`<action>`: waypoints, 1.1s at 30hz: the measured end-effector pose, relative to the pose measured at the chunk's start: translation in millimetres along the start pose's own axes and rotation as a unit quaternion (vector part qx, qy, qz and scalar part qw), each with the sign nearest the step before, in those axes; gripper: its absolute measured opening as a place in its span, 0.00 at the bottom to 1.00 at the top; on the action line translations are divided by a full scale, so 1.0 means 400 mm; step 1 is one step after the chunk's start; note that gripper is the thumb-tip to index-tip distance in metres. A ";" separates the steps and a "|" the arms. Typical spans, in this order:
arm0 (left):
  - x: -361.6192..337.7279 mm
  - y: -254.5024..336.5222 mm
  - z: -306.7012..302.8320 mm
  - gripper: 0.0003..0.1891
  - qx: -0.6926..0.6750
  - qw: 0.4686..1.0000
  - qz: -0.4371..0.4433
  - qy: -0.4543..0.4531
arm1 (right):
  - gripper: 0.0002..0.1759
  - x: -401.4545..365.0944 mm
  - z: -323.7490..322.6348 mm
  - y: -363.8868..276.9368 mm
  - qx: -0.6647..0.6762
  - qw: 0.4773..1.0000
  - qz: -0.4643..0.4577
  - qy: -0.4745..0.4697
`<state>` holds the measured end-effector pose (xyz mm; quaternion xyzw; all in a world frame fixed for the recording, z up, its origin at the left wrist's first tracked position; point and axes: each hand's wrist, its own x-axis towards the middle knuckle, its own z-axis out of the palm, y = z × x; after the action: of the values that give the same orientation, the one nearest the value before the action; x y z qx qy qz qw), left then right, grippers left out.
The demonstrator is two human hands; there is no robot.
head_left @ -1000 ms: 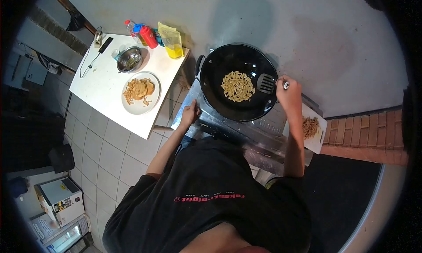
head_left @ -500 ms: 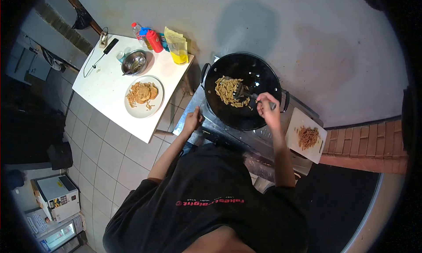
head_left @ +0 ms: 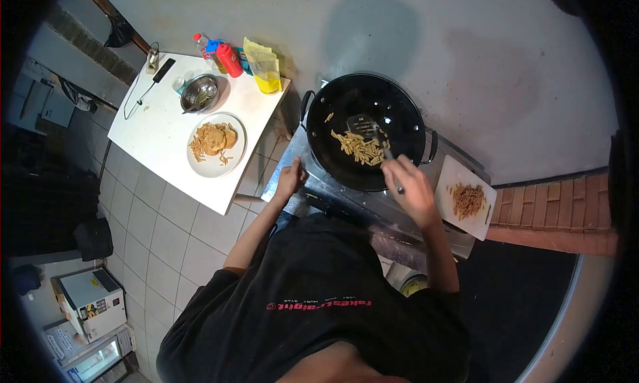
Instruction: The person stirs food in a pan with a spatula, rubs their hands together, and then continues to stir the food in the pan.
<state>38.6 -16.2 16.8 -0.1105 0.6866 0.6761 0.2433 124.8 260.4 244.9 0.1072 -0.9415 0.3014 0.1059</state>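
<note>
My right hand [head_left: 407,180] is closed on the handle of a dark slotted spatula [head_left: 363,126], whose head is inside a large black wok [head_left: 333,170]. Small pale-yellow strips of food [head_left: 359,147] lie in the wok beside and below the spatula head, with a few strips apart on the left. The wok rests on a metal stove [head_left: 327,191]. At the stove's left edge is my left hand [head_left: 291,178], its fingers curled; whether anything is in them is hidden.
A white table [head_left: 156,138] at left bears a plate of food [head_left: 194,163], a metal bowl [head_left: 200,94], a red bottle [head_left: 229,60] and a yellow bag [head_left: 264,66]. Right of the stove, a white cutting board [head_left: 447,184] holds brown strips.
My right hand has moved down and toward me with the spatula handle. The food has shifted down and right within the wok, leaving a few strips behind. My left hand stays at the stove edge.
</note>
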 end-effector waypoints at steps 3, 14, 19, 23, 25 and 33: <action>-0.008 0.009 0.005 0.36 -0.022 1.000 -0.005 -0.004 | 0.04 0.043 0.015 0.018 0.038 0.993 0.006 0.110; 0.020 -0.031 -0.006 0.36 -0.013 1.000 -0.001 0.002 | 0.09 0.194 0.071 -0.035 0.154 0.965 0.187 0.096; 0.017 -0.028 -0.005 0.36 -0.018 1.000 0.007 -0.004 | 0.11 0.198 0.082 0.038 0.054 0.977 0.167 0.123; 0.023 -0.032 -0.006 0.36 -0.006 1.000 0.004 0.001 | 0.12 0.197 -0.004 0.060 0.056 0.980 0.148 0.124; 0.018 -0.028 -0.003 0.36 -0.018 1.000 0.005 -0.001 | 0.12 0.204 -0.053 0.084 0.035 0.981 0.160 0.106; 0.006 -0.014 -0.002 0.36 -0.003 1.000 0.000 0.004 | 0.16 0.253 -0.164 0.178 -0.016 0.980 0.196 -0.015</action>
<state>39.0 -16.9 10.6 -0.1139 0.6856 0.6777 0.2402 18.2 342.0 285.0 -0.0763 -0.9504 0.2999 0.0329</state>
